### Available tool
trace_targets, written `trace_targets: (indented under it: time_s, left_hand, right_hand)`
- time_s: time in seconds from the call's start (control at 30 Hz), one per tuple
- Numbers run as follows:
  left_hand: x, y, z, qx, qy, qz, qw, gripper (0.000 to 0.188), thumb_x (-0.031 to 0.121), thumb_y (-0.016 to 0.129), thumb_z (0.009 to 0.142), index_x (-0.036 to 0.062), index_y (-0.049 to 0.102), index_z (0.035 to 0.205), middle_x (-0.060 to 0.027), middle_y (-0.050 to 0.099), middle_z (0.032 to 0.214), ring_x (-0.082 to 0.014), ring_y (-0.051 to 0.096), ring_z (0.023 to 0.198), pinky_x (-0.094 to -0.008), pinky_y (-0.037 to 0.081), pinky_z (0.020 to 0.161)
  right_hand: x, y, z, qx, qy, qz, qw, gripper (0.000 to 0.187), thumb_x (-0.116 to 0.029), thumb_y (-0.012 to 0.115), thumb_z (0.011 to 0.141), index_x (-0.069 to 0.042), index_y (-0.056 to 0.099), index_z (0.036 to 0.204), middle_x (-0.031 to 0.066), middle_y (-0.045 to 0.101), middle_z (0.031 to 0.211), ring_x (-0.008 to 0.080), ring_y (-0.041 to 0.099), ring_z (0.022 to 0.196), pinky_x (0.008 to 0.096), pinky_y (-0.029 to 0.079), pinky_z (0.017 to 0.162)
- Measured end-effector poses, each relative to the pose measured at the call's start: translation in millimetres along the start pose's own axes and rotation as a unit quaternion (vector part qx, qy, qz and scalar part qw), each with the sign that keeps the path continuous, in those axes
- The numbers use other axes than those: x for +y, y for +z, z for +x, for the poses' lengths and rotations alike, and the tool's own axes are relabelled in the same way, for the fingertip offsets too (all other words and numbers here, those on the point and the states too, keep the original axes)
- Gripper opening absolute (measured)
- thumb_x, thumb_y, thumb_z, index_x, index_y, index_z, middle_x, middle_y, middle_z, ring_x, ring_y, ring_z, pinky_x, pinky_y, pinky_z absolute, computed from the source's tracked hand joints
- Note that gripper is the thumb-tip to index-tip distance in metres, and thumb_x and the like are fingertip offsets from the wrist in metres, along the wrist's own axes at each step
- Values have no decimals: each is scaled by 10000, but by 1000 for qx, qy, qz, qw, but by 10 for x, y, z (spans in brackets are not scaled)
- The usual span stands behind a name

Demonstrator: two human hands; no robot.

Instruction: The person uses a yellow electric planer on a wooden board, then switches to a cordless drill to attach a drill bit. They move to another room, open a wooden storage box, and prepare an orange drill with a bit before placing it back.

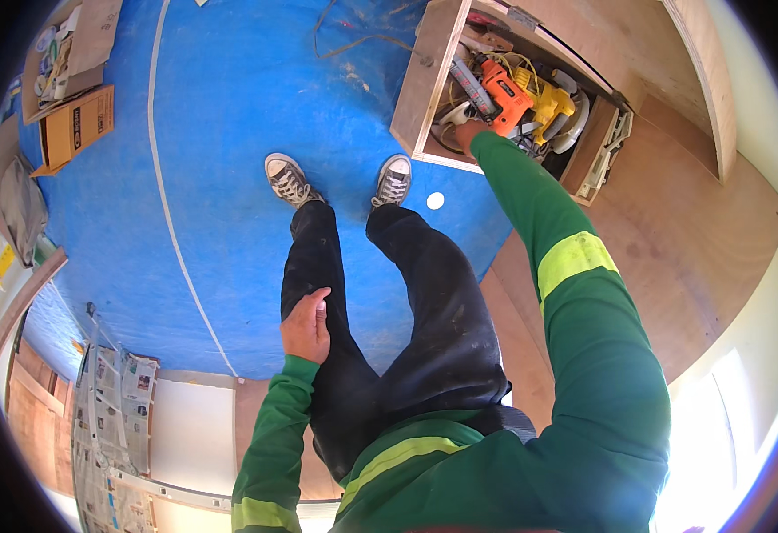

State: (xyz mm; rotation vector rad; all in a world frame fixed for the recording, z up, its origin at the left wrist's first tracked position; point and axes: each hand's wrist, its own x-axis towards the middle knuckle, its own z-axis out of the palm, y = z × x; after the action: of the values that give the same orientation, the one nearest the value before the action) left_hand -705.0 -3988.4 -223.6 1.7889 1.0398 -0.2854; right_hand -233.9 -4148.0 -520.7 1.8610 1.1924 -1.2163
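My right arm stretches out to a wooden tool box (432, 71) at the upper right. My right hand (469, 135) is inside its near edge, beside an orange power tool (504, 93) and a grey tube-shaped tool (472, 87). A pale object (456, 114) lies right by the fingers; the fingertips are hidden, so I cannot tell whether they grip it. Behind the orange tool sits a yellow power tool (544, 99) with a pale round guard or disc (572, 124). My left hand (307, 329) rests on my left thigh, thumb and finger extended, holding nothing.
Blue sheeting (220, 133) covers the floor, with a white disc (435, 201) near my right shoe. Cardboard boxes (76, 129) stand at the upper left. A plywood surface (673, 258) curves along the right. Newspaper sheets (114, 409) and a metal bar lie lower left.
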Motion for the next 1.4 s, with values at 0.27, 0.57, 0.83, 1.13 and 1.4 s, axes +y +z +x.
trace_targets:
  time_s: [0.27,0.57,0.83,1.13,1.4]
  left_hand:
    - [-38,-67,39,-9,-10,7,1000,244,82,561,1067,102,722,1249,-128,713,995,-349,708,881,-417,564,781]
    - [-11,-120,107,-10,12,38,999,232,78,557,1066,107,715,1233,-134,734,1043,-385,715,931,-423,569,791]
    - [-51,-111,113,-4,9,31,999,206,75,560,1065,104,696,1217,-170,742,1060,-401,723,945,-445,571,804]
    - [-39,-82,135,1,12,18,1000,182,96,544,1081,83,674,1208,-178,743,1065,-422,721,965,-463,569,825]
    - [-27,-82,139,-5,5,21,1000,181,88,536,1082,77,661,1212,-182,743,1082,-427,718,989,-460,570,841]
  right_hand:
    - [-105,35,-394,86,38,8,996,375,-192,540,1017,11,658,1309,212,654,1316,372,649,1239,538,560,998]
    - [-112,75,-283,50,78,20,996,373,-167,505,1024,41,540,1331,264,585,1371,439,619,1263,563,525,1046]
    - [-106,116,-250,83,54,101,990,317,-132,512,1011,25,513,1285,276,591,1322,445,649,1234,558,539,1030]
    - [-129,8,-436,88,95,133,983,369,-115,574,967,30,498,1297,282,574,1379,437,614,1293,542,504,1060]
    - [46,261,-170,-31,17,30,999,505,-140,620,933,116,551,1363,269,666,1256,488,664,1155,586,557,972]
